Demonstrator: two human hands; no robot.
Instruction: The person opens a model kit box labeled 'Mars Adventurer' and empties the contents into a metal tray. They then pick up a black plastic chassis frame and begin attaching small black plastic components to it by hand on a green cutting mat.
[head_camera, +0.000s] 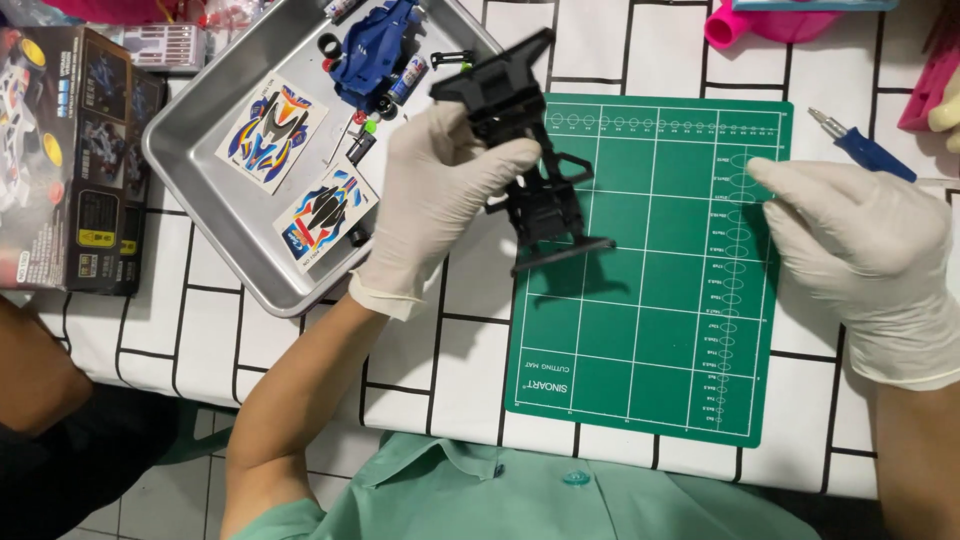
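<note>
One gloved left hand (430, 205) grips angular black plastic chassis (525, 160).

The left hand (440, 200) is hiding part of the black chassis (530, 170); the frame edges are cutting off the box (70, 160) and the pink objects (770, 22)

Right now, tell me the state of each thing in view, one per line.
Left hand: gloved, grip shut on the black plastic car chassis, held above the mat.
Right hand: gloved, holding nothing, fingertips on the green cutting mat.
Blue-handled screwdriver: lying untouched beside the mat.
Silver metal tray: holds two sticker sheets and a blue car body.
Dark cardboard box: lying flat.
</note>
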